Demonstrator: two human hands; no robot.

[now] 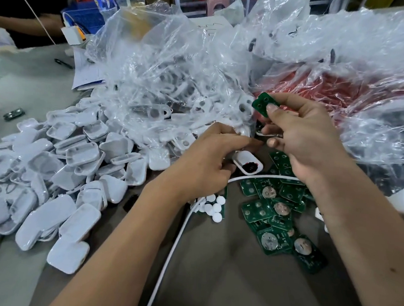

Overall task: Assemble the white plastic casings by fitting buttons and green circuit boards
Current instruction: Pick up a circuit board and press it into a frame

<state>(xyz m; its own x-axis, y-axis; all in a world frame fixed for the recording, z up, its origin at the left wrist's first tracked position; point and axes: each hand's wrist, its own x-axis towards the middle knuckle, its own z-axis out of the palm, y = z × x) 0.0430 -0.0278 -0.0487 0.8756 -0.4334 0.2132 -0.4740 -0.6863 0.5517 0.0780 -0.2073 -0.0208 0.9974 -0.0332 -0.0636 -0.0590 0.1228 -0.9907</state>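
White plastic casing (pixel 247 164), open side up with dark buttons seated inside, lay low against left hand (pixel 210 161), fingers curled beside it, grip not clear. Green circuit board (pixel 261 104) pinched in right hand (pixel 302 138), not yet fitted. Many casings (pixel 51 180) and boards (pixel 272 220) piled on counter (pixel 223 274), mostly left to do.

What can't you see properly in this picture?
- Head view: the left hand covers part of the white casing, so its grip is unclear.
- The clear plastic bag blurs the casings inside.
- The right hand hides part of the green circuit board.
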